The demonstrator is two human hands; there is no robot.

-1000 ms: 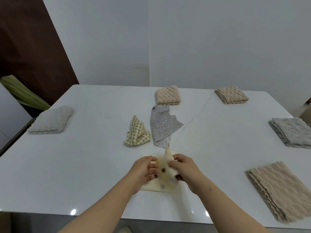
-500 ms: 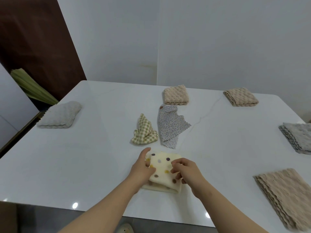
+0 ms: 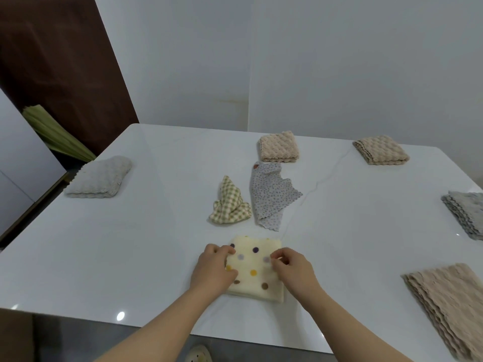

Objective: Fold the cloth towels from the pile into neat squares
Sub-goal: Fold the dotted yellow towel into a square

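A cream towel with coloured dots [image 3: 254,270] lies folded into a thick square near the front of the white table [image 3: 130,244]. My left hand [image 3: 213,270] curls its fingers over the towel's left edge. My right hand [image 3: 292,270] pinches the cloth at its right edge with bent fingers. Just beyond, a crumpled green checked cloth [image 3: 230,205] and a loose grey flowered cloth [image 3: 269,197] lie unfolded side by side.
Folded towels sit around the table: a beige one [image 3: 278,147] at the back centre, another beige one [image 3: 380,150] at the back right, a grey one [image 3: 100,177] at the left, a grey one [image 3: 465,215] at the right edge, a beige stack [image 3: 449,307] at the near right.
The dotted towel's raised flap has been laid down, so it now lies as a flat square. Both hands have shifted from its middle out to its left and right edges.
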